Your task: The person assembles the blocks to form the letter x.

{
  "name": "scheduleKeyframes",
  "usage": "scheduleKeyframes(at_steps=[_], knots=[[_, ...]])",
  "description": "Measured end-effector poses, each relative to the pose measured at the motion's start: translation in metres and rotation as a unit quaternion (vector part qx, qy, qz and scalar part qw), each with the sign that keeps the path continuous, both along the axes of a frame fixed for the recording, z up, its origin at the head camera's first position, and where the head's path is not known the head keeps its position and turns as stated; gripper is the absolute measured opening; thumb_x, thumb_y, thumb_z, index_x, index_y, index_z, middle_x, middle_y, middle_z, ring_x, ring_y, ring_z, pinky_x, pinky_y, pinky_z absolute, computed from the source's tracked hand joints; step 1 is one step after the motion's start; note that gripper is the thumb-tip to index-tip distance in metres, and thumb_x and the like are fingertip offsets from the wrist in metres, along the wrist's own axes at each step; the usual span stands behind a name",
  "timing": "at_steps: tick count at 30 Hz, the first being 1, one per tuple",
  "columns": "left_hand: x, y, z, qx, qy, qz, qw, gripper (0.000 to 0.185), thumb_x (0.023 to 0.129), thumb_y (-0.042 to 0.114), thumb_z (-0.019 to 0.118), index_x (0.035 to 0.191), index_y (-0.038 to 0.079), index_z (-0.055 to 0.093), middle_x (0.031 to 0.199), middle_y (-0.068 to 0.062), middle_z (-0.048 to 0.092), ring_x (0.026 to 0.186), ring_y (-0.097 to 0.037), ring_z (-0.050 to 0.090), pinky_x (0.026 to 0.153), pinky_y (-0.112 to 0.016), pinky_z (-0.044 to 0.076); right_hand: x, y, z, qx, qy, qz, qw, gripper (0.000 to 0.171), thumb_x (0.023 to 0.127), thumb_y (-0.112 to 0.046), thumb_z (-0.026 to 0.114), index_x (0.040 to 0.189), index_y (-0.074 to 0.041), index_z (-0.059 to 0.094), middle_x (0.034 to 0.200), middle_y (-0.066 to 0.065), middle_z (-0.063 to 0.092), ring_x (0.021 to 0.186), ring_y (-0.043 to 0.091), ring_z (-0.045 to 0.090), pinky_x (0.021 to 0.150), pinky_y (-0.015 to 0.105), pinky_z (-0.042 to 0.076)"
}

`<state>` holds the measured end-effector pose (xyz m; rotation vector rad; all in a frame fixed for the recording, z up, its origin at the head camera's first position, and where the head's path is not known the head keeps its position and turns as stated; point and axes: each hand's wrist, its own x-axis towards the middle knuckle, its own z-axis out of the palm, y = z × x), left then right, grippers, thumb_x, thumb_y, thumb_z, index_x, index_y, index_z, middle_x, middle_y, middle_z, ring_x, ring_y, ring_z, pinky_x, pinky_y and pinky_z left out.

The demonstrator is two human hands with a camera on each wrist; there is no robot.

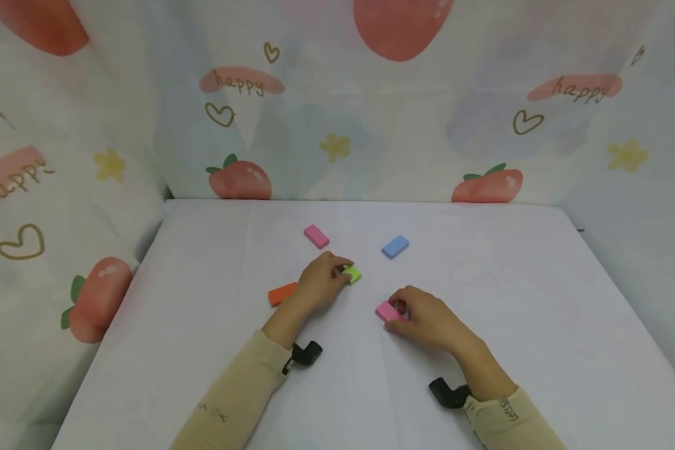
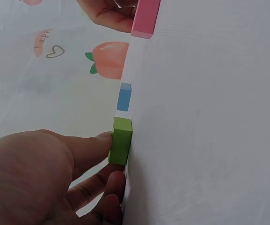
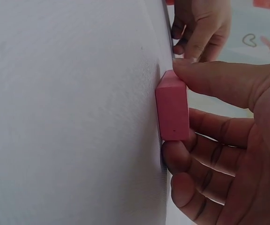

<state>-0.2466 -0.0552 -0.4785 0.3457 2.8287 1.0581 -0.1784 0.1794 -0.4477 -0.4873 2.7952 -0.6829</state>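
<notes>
Pink block [image 1: 386, 311] between right fingers [image 3: 209, 129]

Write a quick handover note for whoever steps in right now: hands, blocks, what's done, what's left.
Left hand: pinches the green block on the table.
Right hand: grips the near pink block, which rests on the cloth.
Untouched: orange block beside the left wrist, far pink block, blue block.
Done: nothing stacked or lined up yet.
Left: probably all five blocks still need arranging.
</notes>
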Motion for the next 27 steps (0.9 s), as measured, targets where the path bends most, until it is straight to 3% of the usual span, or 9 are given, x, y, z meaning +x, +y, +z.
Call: scheduleKeyframes(at_steps=[11,27], knots=[[0.0029,-0.0004,-0.0006,0.022,-0.010,0.009,0.9997,0.029,0.092,0.028,0.067,0.121,0.027,0.068,0.099,0.008,0.061,0.085,-0.010,0.054,0.069,-0.025,0.045,0.0004,-0.0018,-0.0012,-0.001,-0.001,-0.013,1.000,0.037,0.080,-0.033,0.078,0.110,-0.016,0.065,0.088,-0.006,0.056,0.074,0.010,0.049,0.066,0.026,0.041],[0.0050,0.0006,0.0025,0.017,-0.004,0.012,0.9998,0.029,0.092,0.028,0.067,0.120,0.026,0.068,0.099,0.008,0.061,0.085,-0.009,0.055,0.070,-0.024,0.045,0.0008,-0.0039,-0.0028,-0.004,0.010,-0.013,1.000,0.037,0.082,-0.032,0.077,0.113,-0.015,0.065,0.090,-0.006,0.056,0.075,0.010,0.049,0.065,0.024,0.041]])
